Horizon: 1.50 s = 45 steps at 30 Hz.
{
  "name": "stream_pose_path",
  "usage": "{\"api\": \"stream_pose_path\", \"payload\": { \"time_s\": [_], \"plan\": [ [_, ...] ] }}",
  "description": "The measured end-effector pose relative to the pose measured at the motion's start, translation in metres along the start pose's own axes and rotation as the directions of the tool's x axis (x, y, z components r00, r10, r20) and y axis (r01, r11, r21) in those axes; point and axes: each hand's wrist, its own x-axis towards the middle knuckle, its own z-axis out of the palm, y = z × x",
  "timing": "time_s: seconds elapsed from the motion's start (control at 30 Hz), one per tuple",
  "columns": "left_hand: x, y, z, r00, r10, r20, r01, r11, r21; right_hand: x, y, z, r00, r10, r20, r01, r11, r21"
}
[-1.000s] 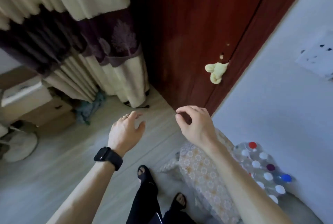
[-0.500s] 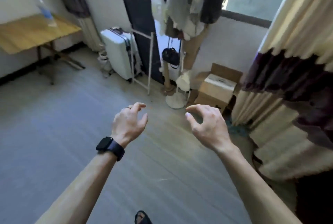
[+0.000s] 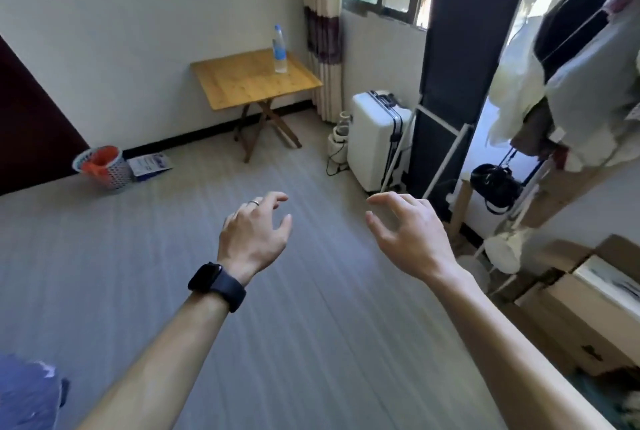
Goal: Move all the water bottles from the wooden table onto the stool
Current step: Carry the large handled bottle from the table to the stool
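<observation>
One clear water bottle [image 3: 279, 49] with a blue cap and blue label stands upright on the wooden folding table [image 3: 242, 83] against the far wall. My left hand [image 3: 254, 232], with a ring and a black watch on the wrist, hovers over the floor, fingers apart and empty. My right hand [image 3: 407, 234] is beside it, also open and empty. Both hands are far short of the table. No stool is in view.
A white suitcase [image 3: 374, 138] stands right of the table near a dark panel [image 3: 446, 59]. A basket [image 3: 102, 168] and a packet [image 3: 150, 164] lie by the left wall. Hanging clothes [image 3: 571, 83], a rack and cardboard boxes [image 3: 585, 308] fill the right side. Grey floor stretches ahead.
The view has swung left from the door and stool corner, past the curtain, to face the table. Both hands stayed raised, open and empty.
</observation>
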Motion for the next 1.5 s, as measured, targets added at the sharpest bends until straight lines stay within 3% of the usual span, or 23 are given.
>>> {"api": "stream_pose_path", "payload": {
  "time_s": [0.5, 0.9, 1.17, 1.5],
  "plan": [
    [0.298, 0.013, 0.03, 0.99, -0.088, -0.108, 0.089, 0.996, 0.006, 0.328, 0.043, 0.029, 0.993, -0.11, 0.032, 0.108, 0.992, 0.066],
    [0.56, -0.101, 0.049, 0.982, -0.092, -0.167, 0.099, 0.995, 0.029, 0.597, 0.014, 0.141, 0.986, -0.159, 0.041, 0.157, 0.986, 0.062],
    [0.738, -0.15, 0.076, 0.991, -0.06, -0.116, 0.064, 0.997, 0.033, 0.763, 0.006, 0.194, 0.993, -0.109, 0.046, 0.106, 0.992, 0.068],
    [0.981, -0.194, 0.145, 0.996, -0.083, -0.04, 0.088, 0.987, 0.138, 1.002, 0.05, 0.278, 0.988, -0.111, 0.103, 0.095, 0.985, 0.146]
  ]
}}
